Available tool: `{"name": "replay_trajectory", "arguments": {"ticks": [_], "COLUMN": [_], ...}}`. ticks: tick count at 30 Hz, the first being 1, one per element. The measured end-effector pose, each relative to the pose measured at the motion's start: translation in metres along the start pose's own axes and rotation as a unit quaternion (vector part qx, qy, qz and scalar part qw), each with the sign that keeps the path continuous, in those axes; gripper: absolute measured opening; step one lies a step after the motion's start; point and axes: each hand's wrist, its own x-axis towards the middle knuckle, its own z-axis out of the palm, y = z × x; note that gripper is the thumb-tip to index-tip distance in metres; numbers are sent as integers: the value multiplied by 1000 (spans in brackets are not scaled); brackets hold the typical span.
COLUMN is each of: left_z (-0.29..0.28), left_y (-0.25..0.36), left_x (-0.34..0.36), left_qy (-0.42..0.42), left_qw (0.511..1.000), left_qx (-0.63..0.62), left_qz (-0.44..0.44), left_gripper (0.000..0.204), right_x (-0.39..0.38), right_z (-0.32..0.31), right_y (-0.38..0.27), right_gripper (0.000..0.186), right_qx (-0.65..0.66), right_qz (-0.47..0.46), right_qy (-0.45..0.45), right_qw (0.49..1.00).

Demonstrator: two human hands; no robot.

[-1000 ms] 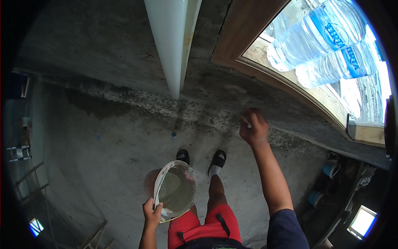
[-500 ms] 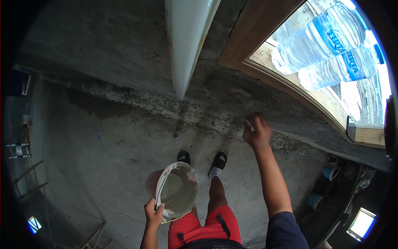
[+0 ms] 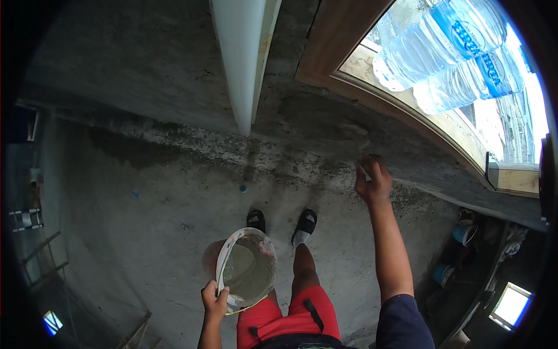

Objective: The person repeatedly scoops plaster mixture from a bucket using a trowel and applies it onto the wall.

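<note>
A round bucket [image 3: 268, 272] with wet grey mortar [image 3: 239, 263] inside is tilted in front of my legs. Its pale rim is gripped by my left hand [image 3: 215, 298], thumb over the edge and fingers around the outside. My right hand [image 3: 376, 181] is raised ahead, close to the grey cement wall [image 3: 322, 119] below the window. Its fingers are bent with the thumb apart from them, and nothing shows between them. Whether the fingertips touch the wall I cannot tell.
A white pipe-like post [image 3: 235, 58] stands ahead. Two water bottles [image 3: 444, 43] are at the wood-framed window [image 3: 349, 64]. Blue buckets [image 3: 463, 234] lie at the right, metal frames [image 3: 43, 262] at the left. A small blue cap [image 3: 243, 189] is on the concrete floor.
My right hand has shifted slightly right. The view has shifted a little, moving the post and bottles left and up. My left hand keeps its hold on the bucket.
</note>
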Motion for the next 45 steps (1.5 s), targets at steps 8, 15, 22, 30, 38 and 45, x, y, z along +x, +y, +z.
{"name": "replay_trajectory", "arguments": {"ticks": [8,15,22,30,38,45], "left_z": [-1,5,14,14,20,20], "left_y": [-19,-3,-15,-3,14,42], "left_x": [1,3,2,-7,4,3], "left_qy": [5,-5,-9,-2,-18,-14], "left_qw": [1000,999,998,1000,997,997], "left_qx": [14,36,45,-7,37,43], "left_qz": [11,11,41,29,67,58], "left_gripper": [32,33,34,32,34,32], "right_x": [-97,28,-19,-55,-22,-141], "right_z": [-42,-32,32,-55,-86,-122], "right_y": [82,-22,38,52,87,160], "right_gripper": [35,42,34,27,34,21], "right_qx": [-114,30,-184,-143,-137,-317], "right_qz": [59,-62,-29,20,2,245], "right_qy": [-172,-26,-223,-209,-137,-245], "right_qw": [977,997,957,967,981,883]}}
